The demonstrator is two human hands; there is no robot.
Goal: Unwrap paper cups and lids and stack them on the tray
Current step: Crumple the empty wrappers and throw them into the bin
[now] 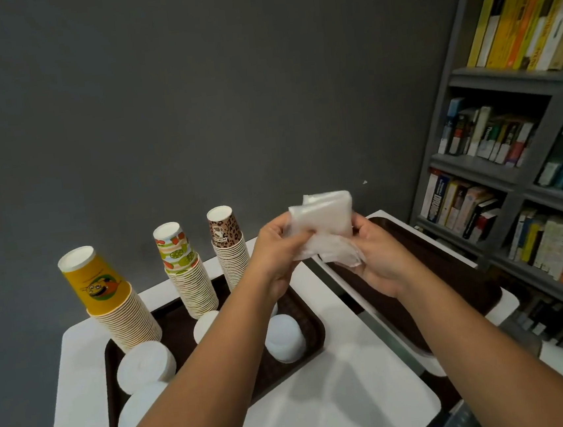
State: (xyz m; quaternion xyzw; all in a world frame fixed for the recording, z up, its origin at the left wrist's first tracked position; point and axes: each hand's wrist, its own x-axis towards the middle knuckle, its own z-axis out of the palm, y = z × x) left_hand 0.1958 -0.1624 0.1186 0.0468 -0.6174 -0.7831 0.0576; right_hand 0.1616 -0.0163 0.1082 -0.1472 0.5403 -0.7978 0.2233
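Both hands are raised above the table and hold a crumpled clear plastic wrapper (325, 222) between them. My left hand (277, 251) pinches its left edge, and my right hand (377, 255) grips its lower right part. Below stands a dark brown tray (312, 317) bearing three upside-down cup stacks: yellow cups (109, 295), citrus-print cups (183, 264) and leopard-print cups (229, 242). White lid stacks (146, 364) sit at the tray's front, with another lid stack (283, 337) near its right rim.
A second dark tray (451, 276) lies on the white table to the right, partly hidden by my right arm. A grey bookshelf (508, 157) full of books stands at the right. A grey wall rises behind the table.
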